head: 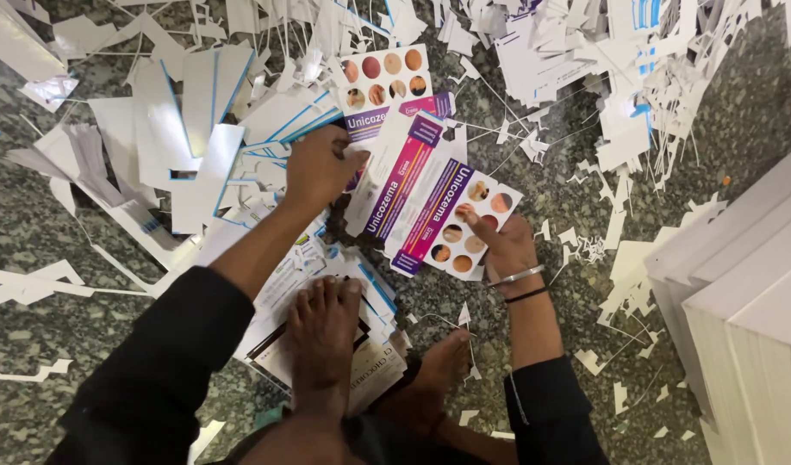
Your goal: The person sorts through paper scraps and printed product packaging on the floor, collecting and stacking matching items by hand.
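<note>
Hands, left [320, 165] and right [501, 245], press flat printed cartons [417, 194] on stone floor [723, 112].

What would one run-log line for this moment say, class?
left hand: pressing on flat printed carton | right hand: gripping same carton's lower edge | surroundings: white paper offcuts on stone floor, stacked white sheets at right
</note>
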